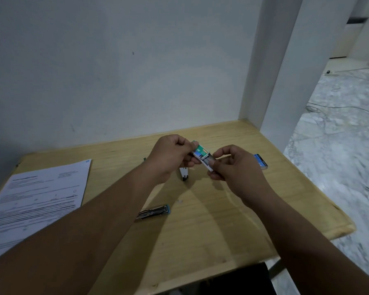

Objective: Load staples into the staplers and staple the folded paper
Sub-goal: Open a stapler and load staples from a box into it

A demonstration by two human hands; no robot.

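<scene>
Above the middle of the wooden table [222, 209], my left hand [170, 156] grips the green sleeve of a small staple box [201, 153]. My right hand [232, 165] pinches the box's white inner tray [207, 165], which sticks partly out of the sleeve. A stapler [184, 174] stands on the table just below my hands, partly hidden by the left hand. A second stapler [153, 212], dark with a blue end, lies flat nearer to me. Printed paper sheets [36, 199] lie at the table's left.
A blue staple box [261, 161] lies behind my right hand near the table's right edge. A white wall and a white pillar [285, 71] stand right behind the table. Marble floor with cables lies to the right. A dark object [232, 279] sits under the near edge.
</scene>
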